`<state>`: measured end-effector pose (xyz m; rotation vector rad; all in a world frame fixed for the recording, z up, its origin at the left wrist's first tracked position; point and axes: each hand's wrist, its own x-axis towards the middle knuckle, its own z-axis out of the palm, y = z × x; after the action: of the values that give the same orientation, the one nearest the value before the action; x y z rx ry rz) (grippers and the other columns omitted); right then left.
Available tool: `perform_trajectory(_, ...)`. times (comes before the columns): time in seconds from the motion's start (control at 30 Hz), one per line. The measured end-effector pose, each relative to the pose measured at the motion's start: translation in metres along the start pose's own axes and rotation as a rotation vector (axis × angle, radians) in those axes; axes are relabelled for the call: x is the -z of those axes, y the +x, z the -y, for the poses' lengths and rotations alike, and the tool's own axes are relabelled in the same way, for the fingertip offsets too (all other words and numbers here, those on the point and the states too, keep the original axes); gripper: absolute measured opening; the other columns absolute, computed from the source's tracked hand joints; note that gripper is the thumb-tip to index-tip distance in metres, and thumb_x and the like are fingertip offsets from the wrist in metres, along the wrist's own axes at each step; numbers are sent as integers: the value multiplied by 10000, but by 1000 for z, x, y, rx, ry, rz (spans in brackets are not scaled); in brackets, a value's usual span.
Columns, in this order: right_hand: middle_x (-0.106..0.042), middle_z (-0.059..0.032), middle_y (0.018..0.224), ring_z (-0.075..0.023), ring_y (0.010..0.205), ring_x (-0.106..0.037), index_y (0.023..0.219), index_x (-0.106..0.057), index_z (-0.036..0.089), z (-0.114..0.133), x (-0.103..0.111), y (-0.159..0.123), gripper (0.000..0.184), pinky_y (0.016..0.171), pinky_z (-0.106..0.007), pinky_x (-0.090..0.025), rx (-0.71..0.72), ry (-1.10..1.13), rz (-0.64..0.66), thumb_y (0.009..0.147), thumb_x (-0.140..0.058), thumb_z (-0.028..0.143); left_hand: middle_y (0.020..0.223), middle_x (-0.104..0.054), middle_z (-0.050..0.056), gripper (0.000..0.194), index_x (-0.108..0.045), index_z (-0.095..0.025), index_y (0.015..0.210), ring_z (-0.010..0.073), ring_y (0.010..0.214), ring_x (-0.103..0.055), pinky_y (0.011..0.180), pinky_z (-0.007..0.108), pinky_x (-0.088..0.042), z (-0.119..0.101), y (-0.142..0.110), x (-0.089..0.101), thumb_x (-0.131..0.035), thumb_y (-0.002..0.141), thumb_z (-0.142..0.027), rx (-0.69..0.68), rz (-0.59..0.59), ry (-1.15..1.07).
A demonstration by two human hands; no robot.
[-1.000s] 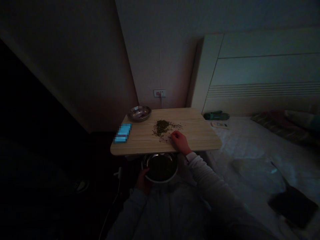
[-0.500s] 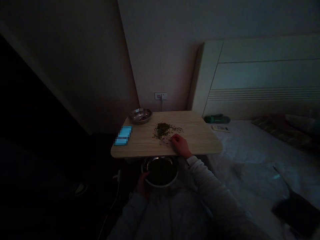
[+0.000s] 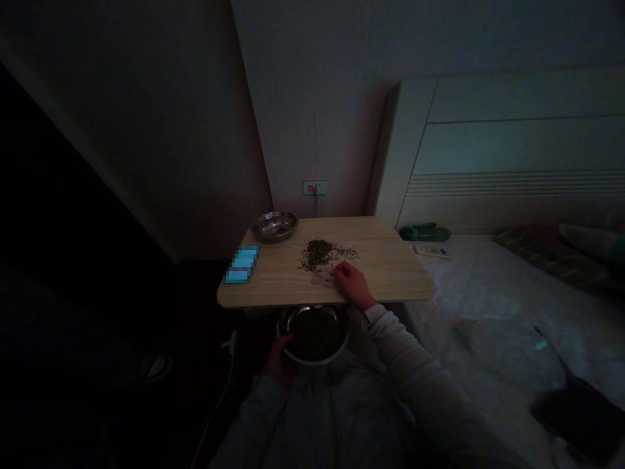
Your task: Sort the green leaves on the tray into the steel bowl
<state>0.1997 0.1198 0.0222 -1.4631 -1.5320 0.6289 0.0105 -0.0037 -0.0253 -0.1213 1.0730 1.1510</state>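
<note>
My left hand (image 3: pixel 281 359) grips the rim of a metal bowl (image 3: pixel 293 352) at the table's front edge, thumb over the rim. The bowl's inside is dark, and its contents are hard to make out. On the wooden table (image 3: pixel 390 273) lies a pile of small greenish beans or seeds (image 3: pixel 318 253), with loose ones scattered around it. My right hand (image 3: pixel 353 283) rests on the table just right of and in front of the pile. Its fingers are pinched together over a few scattered grains; whatever is between them is too small to name.
At the table's back left stands a second metal bowl (image 3: pixel 275 228), with a lit phone (image 3: pixel 241 264) in front of it. To the right is a bed (image 3: pixel 469 293) with a green bottle (image 3: pixel 424 232) and a remote control (image 3: pixel 432 251) on it. A wall socket (image 3: pixel 314 187) holds a plug.
Both hands stay almost where they were. The view has shifted very slightly; nothing else has visibly moved.
</note>
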Motion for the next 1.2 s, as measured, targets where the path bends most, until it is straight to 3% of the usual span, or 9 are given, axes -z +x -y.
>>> perform_trajectory(0.33, -608, 3, 637, -146, 630, -528, 723, -614, 198, 1, 0, 0, 168, 613, -256, -386, -5, -3, -7, 742, -491, 310, 840, -765, 109, 296, -672, -110, 1036, 283, 868, -708, 807, 432, -550, -1, -4, -2, -544, 769, -127, -4, 25, -3)
perform_trajectory(1.2, -613, -1, 657, -150, 648, -532, 731, -621, 196, 0, 0, 0, 160, 638, -260, -401, -6, 6, 12, 739, -495, 295, 714, -753, 85, 225, -688, -128, 939, 260, 805, -717, 784, 406, -552, -1, -4, -3, -521, 787, -124, -8, -11, 11)
